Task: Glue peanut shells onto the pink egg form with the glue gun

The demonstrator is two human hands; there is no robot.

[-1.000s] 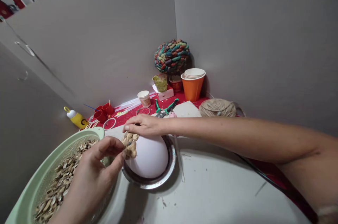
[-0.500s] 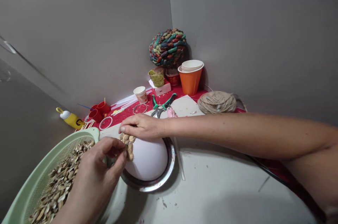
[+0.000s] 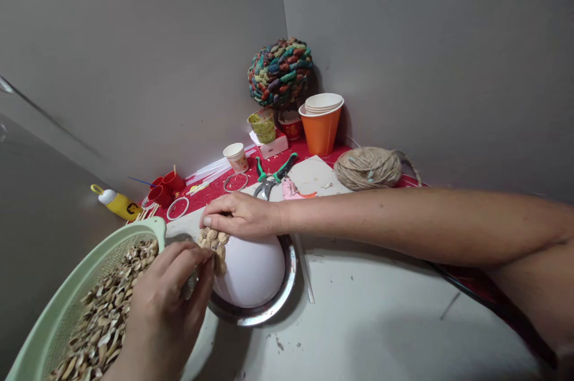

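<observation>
A smooth white ball (image 3: 255, 270), partly covered with peanut shells (image 3: 212, 238) on its upper left, sits in a round metal bowl (image 3: 287, 294). Over the top of the ball lies my right hand (image 3: 244, 213), its fingers curved around the far side and holding it beside the shells. My left hand (image 3: 168, 294) is closed in a pinch at the ball's left side. Thumb and forefinger are on a peanut shell (image 3: 220, 262) at the lower edge of the patch; the fingertips partly hide it.
A green colander (image 3: 159, 225) full of peanut shells stands at left. Behind are green-handled pliers (image 3: 278, 171), a twine coil (image 3: 368, 168), orange cups (image 3: 320, 130), a paper cup (image 3: 236, 158), red cups (image 3: 173, 182) and a colourful shell-covered ball (image 3: 281, 73). A clear stick (image 3: 305, 270) lies beside the bowl.
My left hand has shifted slightly down with its fingers more bunched, still at the same shell. My right hand keeps its place on the ball. The view has tilted a little.
</observation>
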